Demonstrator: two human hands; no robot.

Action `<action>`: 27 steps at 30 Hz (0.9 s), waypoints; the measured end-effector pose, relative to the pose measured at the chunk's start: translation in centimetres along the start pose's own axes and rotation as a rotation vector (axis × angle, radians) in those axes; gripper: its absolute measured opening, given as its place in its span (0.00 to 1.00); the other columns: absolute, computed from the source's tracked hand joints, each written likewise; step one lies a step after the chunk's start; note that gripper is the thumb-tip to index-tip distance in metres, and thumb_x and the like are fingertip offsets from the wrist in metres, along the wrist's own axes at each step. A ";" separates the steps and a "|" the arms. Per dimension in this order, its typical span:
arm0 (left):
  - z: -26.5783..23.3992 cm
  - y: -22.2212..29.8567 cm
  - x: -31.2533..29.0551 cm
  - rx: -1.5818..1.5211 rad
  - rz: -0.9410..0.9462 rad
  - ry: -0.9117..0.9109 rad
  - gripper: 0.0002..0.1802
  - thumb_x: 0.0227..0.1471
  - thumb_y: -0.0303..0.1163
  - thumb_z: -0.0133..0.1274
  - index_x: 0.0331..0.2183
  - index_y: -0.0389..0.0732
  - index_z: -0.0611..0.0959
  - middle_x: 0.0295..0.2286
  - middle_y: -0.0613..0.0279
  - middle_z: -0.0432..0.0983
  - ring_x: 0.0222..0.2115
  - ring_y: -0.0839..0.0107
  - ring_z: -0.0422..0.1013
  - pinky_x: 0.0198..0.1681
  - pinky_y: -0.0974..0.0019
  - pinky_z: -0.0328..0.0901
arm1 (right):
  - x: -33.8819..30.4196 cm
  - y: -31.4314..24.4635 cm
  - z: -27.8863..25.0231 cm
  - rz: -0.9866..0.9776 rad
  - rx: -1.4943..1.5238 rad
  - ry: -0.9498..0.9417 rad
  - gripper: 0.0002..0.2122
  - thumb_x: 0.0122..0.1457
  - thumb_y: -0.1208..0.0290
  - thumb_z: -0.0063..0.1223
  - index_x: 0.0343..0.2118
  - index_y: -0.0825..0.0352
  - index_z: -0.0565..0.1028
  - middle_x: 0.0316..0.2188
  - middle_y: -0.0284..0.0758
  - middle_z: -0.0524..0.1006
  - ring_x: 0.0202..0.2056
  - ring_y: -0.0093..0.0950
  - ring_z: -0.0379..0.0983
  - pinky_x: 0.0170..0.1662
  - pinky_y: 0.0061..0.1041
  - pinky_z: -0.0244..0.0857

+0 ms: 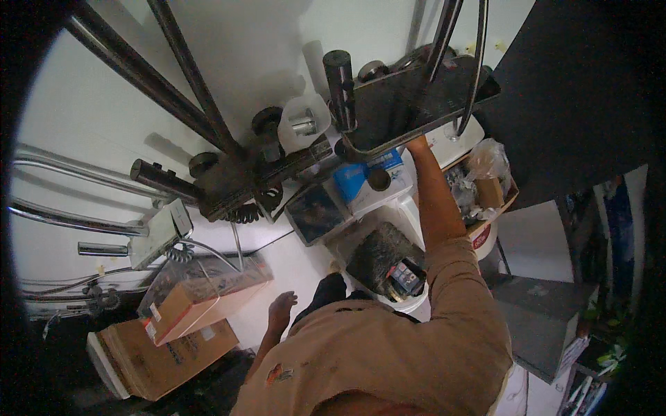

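Note:
My right arm reaches up and away, and my right hand (416,143) goes in under the edge of a dark tray-like shelf (437,93) on metal tubes. Its fingers are hidden there, so what it touches does not show. Close by are a blue and white box (368,182) and a white lid-like surface (454,142). My left hand (281,310) hangs low at my side, fingers loosely apart and holding nothing. Below my right arm stands a white bucket (416,303) with a dark, rough-textured piece (378,256) and a small printed pack (406,279) in it.
Chrome tubes with dark handles cross the upper left. A white cup (303,121) holds metal parts. An open cardboard box (510,197) with plastic bags stands at right, near a grey cabinet (534,305). Cardboard boxes (163,357) lie at lower left beside a pale control box (159,232).

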State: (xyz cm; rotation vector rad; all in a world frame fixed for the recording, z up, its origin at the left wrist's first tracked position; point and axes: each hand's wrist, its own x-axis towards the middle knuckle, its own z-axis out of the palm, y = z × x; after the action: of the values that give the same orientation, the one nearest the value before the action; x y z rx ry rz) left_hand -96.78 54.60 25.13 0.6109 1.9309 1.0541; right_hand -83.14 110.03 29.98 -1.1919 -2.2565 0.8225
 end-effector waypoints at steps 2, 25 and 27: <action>0.0 -2.7 1.4 -0.006 0.102 -0.043 0.14 0.53 0.30 0.41 0.37 0.31 0.74 0.32 0.52 0.74 0.32 0.67 0.72 0.37 0.68 0.67 | 0.8 4.2 -1.9 -0.168 0.190 0.096 0.24 0.53 0.70 0.47 0.52 0.69 0.58 0.53 0.41 0.58 0.52 0.37 0.54 0.55 0.30 0.48; 0.4 1.2 2.1 0.012 0.051 -0.097 0.12 0.52 0.27 0.43 0.37 0.30 0.74 0.34 0.54 0.73 0.34 0.66 0.71 0.36 0.67 0.67 | -3.1 -5.4 -2.9 0.251 0.258 0.266 0.31 0.56 0.58 0.42 0.57 0.70 0.47 0.58 0.46 0.46 0.58 0.39 0.43 0.60 0.29 0.37; 0.0 -0.9 1.8 -0.151 0.087 -0.068 0.12 0.52 0.27 0.43 0.37 0.30 0.74 0.34 0.54 0.73 0.33 0.66 0.71 0.36 0.67 0.67 | -2.7 -3.8 -4.3 0.096 0.101 0.107 0.30 0.54 0.61 0.43 0.56 0.71 0.50 0.57 0.48 0.48 0.58 0.40 0.45 0.59 0.29 0.38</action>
State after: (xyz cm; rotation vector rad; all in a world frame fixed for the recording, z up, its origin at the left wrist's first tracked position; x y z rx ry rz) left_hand -97.75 55.39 23.55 0.6414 1.7611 1.2061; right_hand -81.18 107.32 35.31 -1.2742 -2.0618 0.8762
